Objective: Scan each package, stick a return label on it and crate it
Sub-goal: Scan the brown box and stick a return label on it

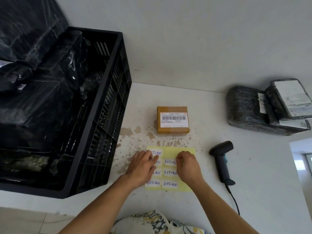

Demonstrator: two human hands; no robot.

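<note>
A small brown box [172, 120] with a barcode label lies on the white table, just beyond a yellow sheet [186, 150] of white RETURN labels. My left hand [143, 163] presses flat on the sheet's left side, fingers spread over the labels. My right hand [187, 163] rests on the sheet's right part, its fingertips curled at the edge of a RETURN label [169, 162]; whether it grips the label is hidden. A black handheld scanner [222, 160] lies on the table to the right of the sheet. A black crate [108, 102] stands at the left, holding several black-wrapped packages.
Two black-wrapped packages [268, 107] with white labels are stacked at the far right by the wall. The scanner's cable [233, 198] trails toward the table's front edge. Brown stains mark the table around the box. The table edge drops off at right.
</note>
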